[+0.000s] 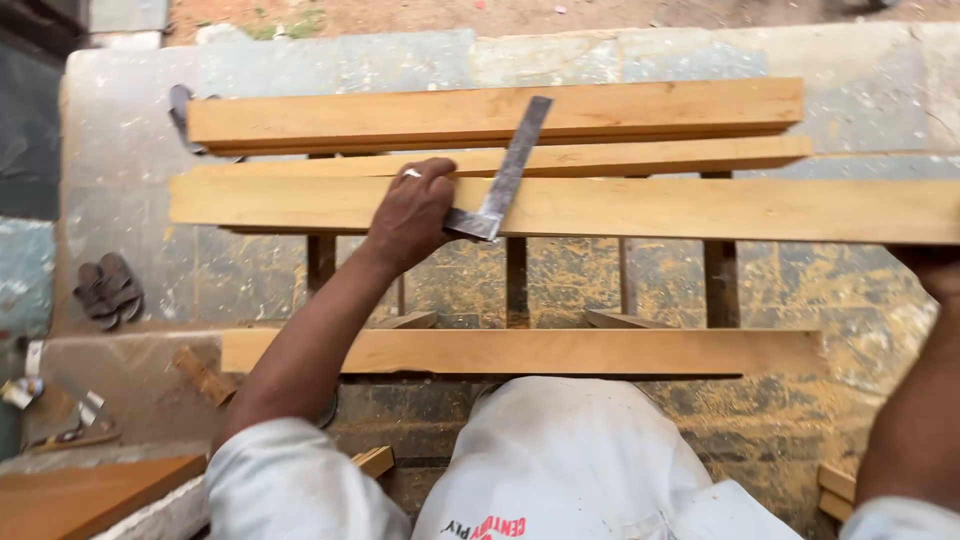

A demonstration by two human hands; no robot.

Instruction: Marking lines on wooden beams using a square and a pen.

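— White shirt cloth (560, 460) fills the bottom, closest to the lens. What is the left arm doing above it?

— It stretches up and forward from the sleeve, elbow low, wrist nearly straight. The left hand (412, 215) lies knuckles up on the wide board (640, 208), fingers curled and pressed together around the thick stock of the metal square (500, 180).

— And where does the square sit against those fingers?

— Its stock is tucked under the fingertips at the near edge of the wide board; the flat blade runs away from the fingers, slanting up and to the right across the thin strip (620, 156) and onto the far plank (490, 112).

— The right hand?

— Only the forearm shows at the right edge; the right hand (935, 268) slips under the end of the wide board, so I cannot tell how its fingers stand.

— How much room is around the grip?

— Left of the knuckles the board runs on bare. Below the fingers is an open gap down to the near board (520, 351), with dark stand legs (516, 280) and sawdust-strewn floor showing through. Sandals (108, 290) lie well off to the left of the arm.
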